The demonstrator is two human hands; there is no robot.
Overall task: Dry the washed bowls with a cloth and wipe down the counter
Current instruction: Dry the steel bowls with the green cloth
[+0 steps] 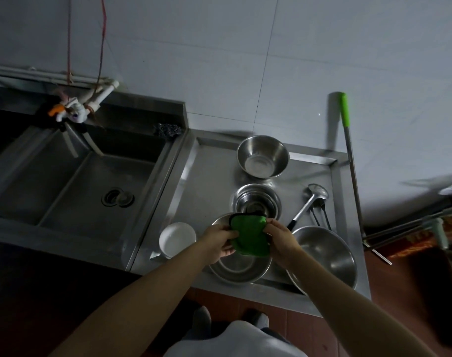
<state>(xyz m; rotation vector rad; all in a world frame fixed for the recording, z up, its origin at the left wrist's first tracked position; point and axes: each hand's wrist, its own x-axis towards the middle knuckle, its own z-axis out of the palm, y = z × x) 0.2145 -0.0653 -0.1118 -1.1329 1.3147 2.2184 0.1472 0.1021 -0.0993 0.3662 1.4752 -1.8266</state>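
Green cloth (249, 234) hides much of steel bowl (239, 267)

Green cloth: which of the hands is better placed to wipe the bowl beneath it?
Probably right. Both hands, left and right, pinch the green cloth; the left is nearer the bowl's rim to steady it.

Shiny steel bowls (263, 156) on a brushed metal counter (206, 181); soft green cloth (249, 235).

Both my arms bare, stretched forward and converging toward the middle. Left hand (219, 240) palm turned inward, fingers curled, pinching the left edge of the cloth (249, 235). Right hand (281, 240) mirrors it, thumb and fingers pinching the cloth's upper right edge. Hands near each other, apart, wrists roughly level, held above the counter (206, 176).
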